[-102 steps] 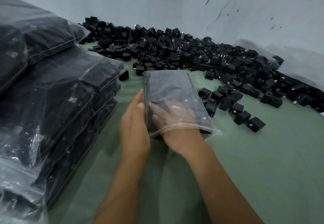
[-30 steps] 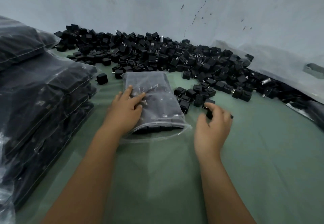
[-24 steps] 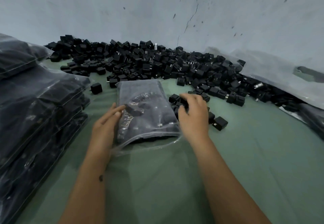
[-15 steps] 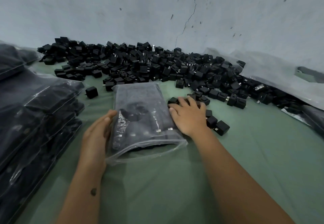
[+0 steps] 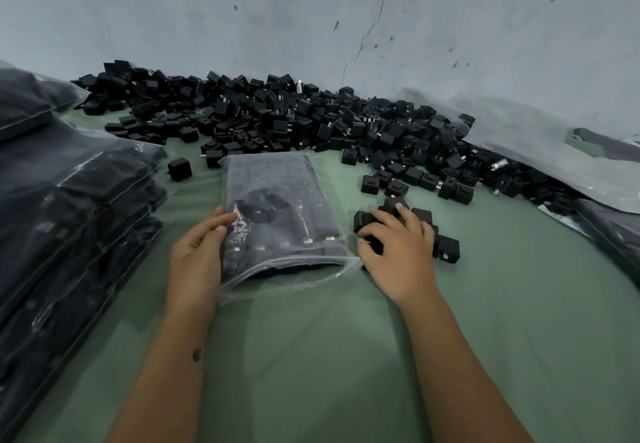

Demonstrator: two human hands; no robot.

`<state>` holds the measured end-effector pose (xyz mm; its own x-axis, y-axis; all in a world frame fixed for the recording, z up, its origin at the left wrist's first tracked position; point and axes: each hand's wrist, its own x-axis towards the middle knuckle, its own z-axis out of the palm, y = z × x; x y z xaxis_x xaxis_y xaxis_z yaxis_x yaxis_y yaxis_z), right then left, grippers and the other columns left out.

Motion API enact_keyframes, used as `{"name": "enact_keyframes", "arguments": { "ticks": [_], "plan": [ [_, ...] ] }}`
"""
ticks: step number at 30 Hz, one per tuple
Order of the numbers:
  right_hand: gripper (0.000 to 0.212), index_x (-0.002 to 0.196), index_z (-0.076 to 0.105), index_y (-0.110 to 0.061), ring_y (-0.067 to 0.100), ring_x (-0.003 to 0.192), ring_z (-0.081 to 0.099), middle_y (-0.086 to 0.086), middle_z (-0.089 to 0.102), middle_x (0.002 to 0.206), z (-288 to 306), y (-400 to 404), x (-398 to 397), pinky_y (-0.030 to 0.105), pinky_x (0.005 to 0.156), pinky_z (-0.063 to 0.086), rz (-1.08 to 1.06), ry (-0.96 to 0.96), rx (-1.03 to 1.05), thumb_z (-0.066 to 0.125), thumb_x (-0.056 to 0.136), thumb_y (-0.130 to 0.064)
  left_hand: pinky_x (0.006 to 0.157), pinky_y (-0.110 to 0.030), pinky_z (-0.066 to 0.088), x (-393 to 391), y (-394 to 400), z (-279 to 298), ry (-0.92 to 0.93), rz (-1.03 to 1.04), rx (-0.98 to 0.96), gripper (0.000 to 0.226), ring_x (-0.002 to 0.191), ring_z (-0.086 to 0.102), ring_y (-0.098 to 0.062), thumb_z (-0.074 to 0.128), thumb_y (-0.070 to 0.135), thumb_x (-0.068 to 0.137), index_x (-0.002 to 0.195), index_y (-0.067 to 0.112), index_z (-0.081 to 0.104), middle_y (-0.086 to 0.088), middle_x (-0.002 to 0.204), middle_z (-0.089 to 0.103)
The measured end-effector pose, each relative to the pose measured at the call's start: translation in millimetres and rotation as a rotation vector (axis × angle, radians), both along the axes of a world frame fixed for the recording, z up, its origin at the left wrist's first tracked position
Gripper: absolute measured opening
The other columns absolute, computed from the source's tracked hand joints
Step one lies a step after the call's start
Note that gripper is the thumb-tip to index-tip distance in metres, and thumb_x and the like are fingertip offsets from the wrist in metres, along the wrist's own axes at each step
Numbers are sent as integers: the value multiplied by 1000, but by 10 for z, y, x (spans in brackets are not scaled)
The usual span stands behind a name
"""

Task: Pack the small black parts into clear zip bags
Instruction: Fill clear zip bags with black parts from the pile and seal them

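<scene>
A clear zip bag (image 5: 277, 210), mostly filled with small black parts, lies on the green cloth with its open mouth toward me. My left hand (image 5: 197, 255) rests against the bag's left side with straight fingers. My right hand (image 5: 394, 252) lies over a small cluster of black parts (image 5: 446, 248) just right of the bag mouth, its fingers curled round some of them. A large heap of loose black parts (image 5: 311, 123) stretches along the wall behind the bag.
A tall stack of filled zip bags (image 5: 69, 220) stands at the left. More plastic bags (image 5: 554, 151) lie at the right by the wall. One lone black part (image 5: 180, 168) sits left of the bag. Green cloth (image 5: 311, 356) covers the near area.
My right hand has dragged a cluster of black parts nearer, away from the heap, and now curls over them. My left hand stays at the bag's left side.
</scene>
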<state>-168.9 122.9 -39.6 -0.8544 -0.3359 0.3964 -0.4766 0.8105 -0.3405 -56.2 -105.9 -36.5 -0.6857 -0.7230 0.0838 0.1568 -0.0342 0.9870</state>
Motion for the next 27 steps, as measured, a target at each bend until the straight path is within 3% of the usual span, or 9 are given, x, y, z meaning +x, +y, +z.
{"name": "enact_keyframes", "arguments": {
  "ticks": [2, 5, 9, 13, 17, 21, 23, 25, 27],
  "plan": [
    [14, 93, 71, -31, 14, 138, 27, -15, 56, 132, 2, 67, 132, 25, 107, 0, 11, 41, -44, 58, 88, -34, 82, -9, 44, 62, 68, 15, -28, 5, -85, 45, 109, 58, 10, 51, 7, 96, 77, 41, 76, 19, 129, 61],
    [11, 94, 72, -26, 13, 129, 36, -13, 60, 126, 15, 133, 307, 25, 102, 14, 37, 59, -96, 64, 86, -28, 94, -8, 33, 198, 191, -13, -94, -21, -286, 32, 128, 46, 1, 54, 11, 96, 92, 39, 70, 15, 144, 48],
    [28, 107, 68, -20, 18, 107, 44, -1, 55, 115, 49, 114, 519, 34, 91, 40, -116, 112, -230, 66, 79, -24, 92, -5, 23, 343, 316, -47, -153, -17, -409, 26, 133, 34, 3, 58, 18, 94, 97, 42, 67, 21, 147, 37],
    [48, 128, 52, -28, 21, 107, 42, -1, 50, 111, -5, 117, 634, 32, 86, 41, -172, -104, -91, 60, 80, -29, 93, -9, 27, 388, 344, -46, -149, -27, -416, 24, 136, 34, -1, 58, 17, 94, 99, 39, 68, 20, 146, 38],
    [40, 113, 61, -33, 14, 101, 49, -14, 50, 93, 0, 159, 682, 24, 77, 37, -84, -123, -334, 65, 78, -13, 101, -19, 29, 394, 336, -45, -136, -17, -403, 23, 135, 36, -2, 59, 18, 93, 100, 38, 69, 18, 146, 41],
    [47, 113, 59, -42, 5, 101, 56, -18, 57, 103, 25, 194, 669, 26, 90, 47, -82, -202, -597, 69, 80, -11, 87, 4, 24, 395, 353, -24, -148, -20, -473, 25, 126, 35, 8, 59, 18, 93, 97, 41, 66, 23, 138, 41],
    [58, 123, 55, -44, -4, 102, 55, -19, 55, 112, 29, 212, 648, 17, 88, 46, -94, -249, -701, 75, 79, -12, 84, 8, 23, 392, 358, -15, -144, -25, -531, 23, 119, 33, 17, 59, 18, 93, 99, 39, 66, 23, 136, 41],
    [67, 132, 52, -36, -5, 103, 55, -18, 48, 119, 26, 221, 618, 6, 82, 41, -135, -310, -756, 80, 75, -13, 97, -5, 27, 385, 364, -8, -132, -18, -596, 20, 121, 33, 14, 60, 20, 92, 101, 35, 67, 20, 136, 42],
    [57, 125, 61, -22, 3, 107, 57, -15, 47, 120, 23, 229, 597, 2, 83, 40, -168, -319, -756, 81, 73, -12, 105, -21, 28, 374, 369, -3, -130, 0, -646, 20, 129, 35, 1, 60, 17, 91, 104, 27, 70, 12, 139, 47]
  ]
}}
